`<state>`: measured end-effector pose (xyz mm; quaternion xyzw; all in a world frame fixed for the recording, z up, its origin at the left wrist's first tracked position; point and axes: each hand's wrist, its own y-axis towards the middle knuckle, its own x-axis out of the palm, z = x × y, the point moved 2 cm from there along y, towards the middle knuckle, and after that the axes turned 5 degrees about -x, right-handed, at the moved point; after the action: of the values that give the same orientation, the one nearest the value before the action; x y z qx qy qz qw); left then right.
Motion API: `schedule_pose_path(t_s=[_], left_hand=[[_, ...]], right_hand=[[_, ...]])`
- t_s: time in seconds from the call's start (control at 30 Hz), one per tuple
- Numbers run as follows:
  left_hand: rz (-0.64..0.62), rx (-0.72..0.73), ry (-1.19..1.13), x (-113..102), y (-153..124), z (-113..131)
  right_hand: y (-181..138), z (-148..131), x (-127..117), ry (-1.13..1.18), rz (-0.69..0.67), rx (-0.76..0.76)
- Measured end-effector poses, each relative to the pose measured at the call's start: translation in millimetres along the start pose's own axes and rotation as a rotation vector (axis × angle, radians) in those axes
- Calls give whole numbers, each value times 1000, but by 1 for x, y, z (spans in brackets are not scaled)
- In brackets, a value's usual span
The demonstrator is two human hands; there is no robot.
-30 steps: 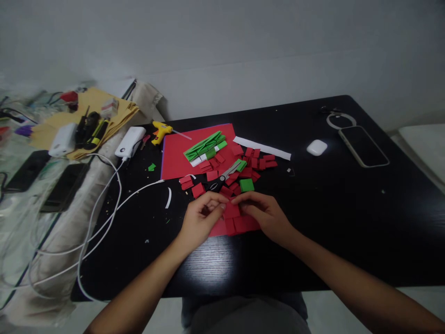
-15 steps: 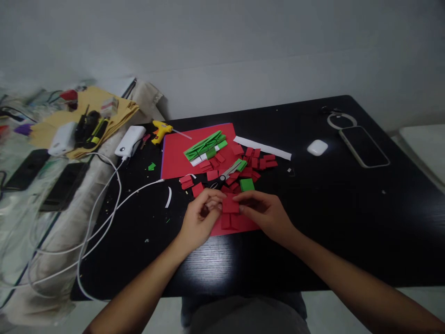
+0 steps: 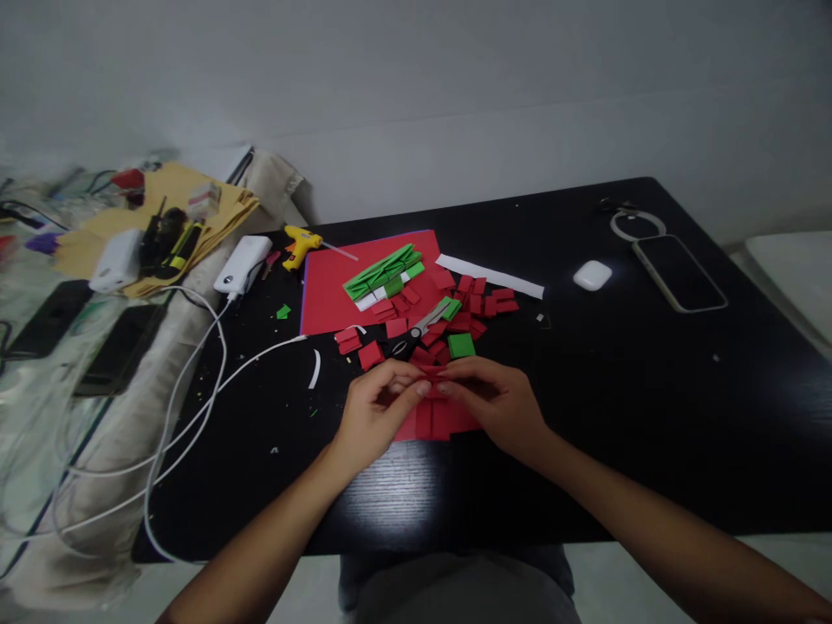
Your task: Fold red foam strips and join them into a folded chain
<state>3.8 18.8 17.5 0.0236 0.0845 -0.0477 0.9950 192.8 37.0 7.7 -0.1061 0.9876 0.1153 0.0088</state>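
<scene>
My left hand (image 3: 377, 412) and my right hand (image 3: 494, 403) meet over a small red paper piece (image 3: 432, 381), both pinching it with thumbs and fingertips. Under them lies a red paper sheet (image 3: 437, 420) with creased strips. Just beyond my fingers sit a green folded square (image 3: 461, 346), scissors (image 3: 416, 334) and several small folded red pieces (image 3: 477, 303). A larger red sheet (image 3: 338, 290) farther back carries green folded strips (image 3: 383, 273).
The black table (image 3: 650, 390) also holds a yellow glue gun (image 3: 302, 243), a white power bank (image 3: 243, 264) with white cables (image 3: 195, 390), a white paper strip (image 3: 490, 276), a white earbud case (image 3: 591, 276) and a phone (image 3: 679, 273). Clutter and envelopes lie at the left.
The small red piece showed flat between my fingertips half a second ago; now my fingers have closed together over it and hide most of it.
</scene>
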Motion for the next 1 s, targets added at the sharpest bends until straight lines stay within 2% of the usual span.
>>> schedule_pose_path(t_s=[0.17, 0.47, 0.8, 1.0], left_hand=[[18, 63, 129, -2, 0, 0], [77, 14, 72, -1, -2, -6], [86, 56, 113, 0, -1, -2], [87, 34, 123, -1, -2, -3]], right_hand=[[0, -4, -1, -60, 8, -46], [-4, 0, 3, 34, 55, 106], [-5, 1, 5, 80, 19, 165], [-5, 3, 5, 166, -5, 193]])
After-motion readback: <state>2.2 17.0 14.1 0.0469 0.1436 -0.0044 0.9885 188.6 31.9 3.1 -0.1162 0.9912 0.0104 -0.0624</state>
